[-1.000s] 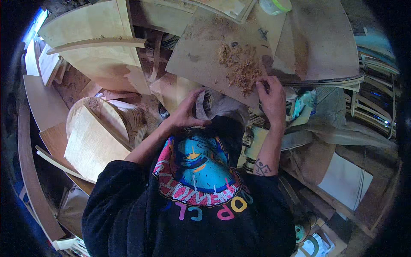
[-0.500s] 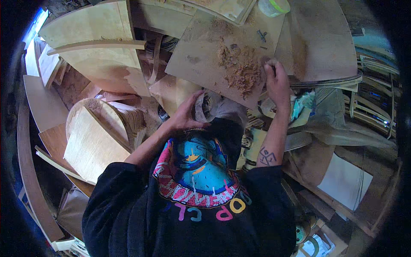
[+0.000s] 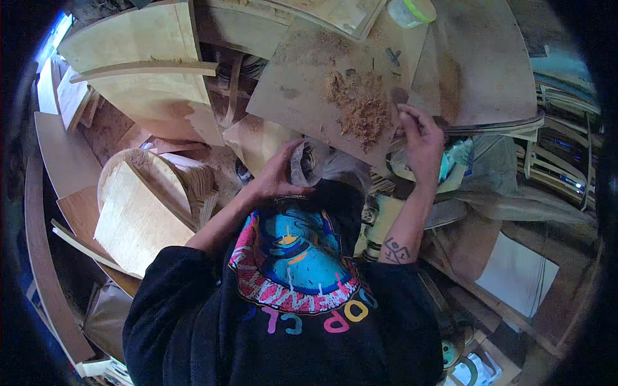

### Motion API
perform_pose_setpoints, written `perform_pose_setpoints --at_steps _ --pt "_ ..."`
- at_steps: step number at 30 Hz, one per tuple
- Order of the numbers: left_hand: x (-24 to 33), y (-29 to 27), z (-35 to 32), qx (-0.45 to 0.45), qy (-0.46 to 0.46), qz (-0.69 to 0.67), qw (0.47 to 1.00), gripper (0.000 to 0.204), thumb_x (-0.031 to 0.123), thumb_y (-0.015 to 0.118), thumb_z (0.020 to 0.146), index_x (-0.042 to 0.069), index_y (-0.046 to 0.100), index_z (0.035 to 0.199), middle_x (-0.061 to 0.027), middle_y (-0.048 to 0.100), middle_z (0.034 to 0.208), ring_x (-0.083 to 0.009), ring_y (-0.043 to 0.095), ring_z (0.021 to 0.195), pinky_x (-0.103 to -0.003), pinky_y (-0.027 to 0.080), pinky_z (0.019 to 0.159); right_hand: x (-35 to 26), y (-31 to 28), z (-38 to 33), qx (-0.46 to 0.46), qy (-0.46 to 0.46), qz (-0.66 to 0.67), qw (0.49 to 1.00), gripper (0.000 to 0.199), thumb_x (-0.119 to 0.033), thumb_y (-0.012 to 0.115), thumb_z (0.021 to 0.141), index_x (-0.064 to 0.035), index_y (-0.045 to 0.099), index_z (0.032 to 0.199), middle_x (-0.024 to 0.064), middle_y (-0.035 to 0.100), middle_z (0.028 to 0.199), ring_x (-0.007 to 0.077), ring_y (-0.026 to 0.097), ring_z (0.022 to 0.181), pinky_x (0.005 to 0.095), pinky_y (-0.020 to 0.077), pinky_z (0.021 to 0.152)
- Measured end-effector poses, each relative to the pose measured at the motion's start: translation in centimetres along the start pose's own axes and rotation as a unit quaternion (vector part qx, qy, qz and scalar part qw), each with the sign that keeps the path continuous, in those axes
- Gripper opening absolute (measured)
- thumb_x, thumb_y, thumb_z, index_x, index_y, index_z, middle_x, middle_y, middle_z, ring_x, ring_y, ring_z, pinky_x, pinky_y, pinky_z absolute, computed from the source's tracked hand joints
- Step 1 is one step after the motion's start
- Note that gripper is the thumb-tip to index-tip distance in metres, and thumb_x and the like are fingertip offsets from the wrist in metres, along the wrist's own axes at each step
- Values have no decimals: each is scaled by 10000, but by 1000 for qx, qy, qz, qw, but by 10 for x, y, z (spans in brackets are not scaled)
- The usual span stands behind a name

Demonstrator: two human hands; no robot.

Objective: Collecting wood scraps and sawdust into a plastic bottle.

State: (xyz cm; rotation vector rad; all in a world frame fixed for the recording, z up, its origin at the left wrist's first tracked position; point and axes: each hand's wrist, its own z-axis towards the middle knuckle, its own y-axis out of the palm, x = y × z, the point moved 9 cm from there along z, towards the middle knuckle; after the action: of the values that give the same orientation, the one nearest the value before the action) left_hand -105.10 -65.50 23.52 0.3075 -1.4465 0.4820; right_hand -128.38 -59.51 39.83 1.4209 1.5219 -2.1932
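Observation:
My left hand (image 3: 278, 172) curls around a clear plastic cup (image 3: 298, 166) held close to my shirt, its mouth facing the board. The cup's contents are hard to make out. My right hand (image 3: 421, 138) is pinched at the right edge of a pile of reddish-brown sawdust (image 3: 360, 112). From its fingertips sticks a small dark flat piece (image 3: 399, 96), whose kind I cannot tell. The sawdust lies loose on a thin wooden board (image 3: 290, 77).
A small dark metal piece (image 3: 393, 56) lies on the board beyond the pile. Farther back stands a white tub with a green rim (image 3: 412, 13). Curved wooden panels (image 3: 135, 77) and a stack of rounded plywood pieces (image 3: 148, 186) fill the left. Bent wooden frames (image 3: 560, 161) are stacked at the far right.
My right hand has drawn slightly back and right, and the dark flat piece now shows at its fingertips. My left hand keeps the cup in nearly the same place.

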Motion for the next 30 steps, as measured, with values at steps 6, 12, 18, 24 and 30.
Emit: perform_pose_setpoints --at_steps 6,12,18,24,30 --pt "8 6 5 -22 -19 -42 999 1048 287 882 554 13 305 1386 -166 444 1313 -294 436 1237 -392 356 1041 -44 54 -54 -109 30 167 979 151 -94 660 857 -13 645 985 15 623 875 99 569 792 238 468 711" --pt "1 7 4 -29 -20 -65 997 1072 285 876 555 10 282 1405 -175 425 1348 -302 423 1258 -393 336 1057 -70 75 -61 -156 -111 20 981 158 -104 643 833 -18 645 966 135 639 930 296 634 894 350 500 784" --pt "7 7 0 -16 8 -28 999 1073 308 874 565 10 280 1408 -184 413 1356 -310 406 1272 -396 325 1064 -38 36 9 -39 -120 -103 987 142 -112 598 861 -33 661 960 152 621 971 337 620 880 381 491 765" --pt "3 6 -4 -11 -12 -29 999 1080 311 879 567 19 273 1412 -178 414 1348 -304 400 1273 -394 316 1070 -33 37 20 -35 -145 -144 978 146 -157 602 862 -52 641 955 130 611 953 356 603 893 399 482 739" --pt "-4 4 -5 -4 1 -24 1000 1072 307 875 571 26 274 1413 -170 415 1345 -292 399 1269 -390 314 1071 -47 63 26 -66 -181 -174 966 209 -140 591 871 -9 625 1030 159 610 977 341 596 915 375 468 813"
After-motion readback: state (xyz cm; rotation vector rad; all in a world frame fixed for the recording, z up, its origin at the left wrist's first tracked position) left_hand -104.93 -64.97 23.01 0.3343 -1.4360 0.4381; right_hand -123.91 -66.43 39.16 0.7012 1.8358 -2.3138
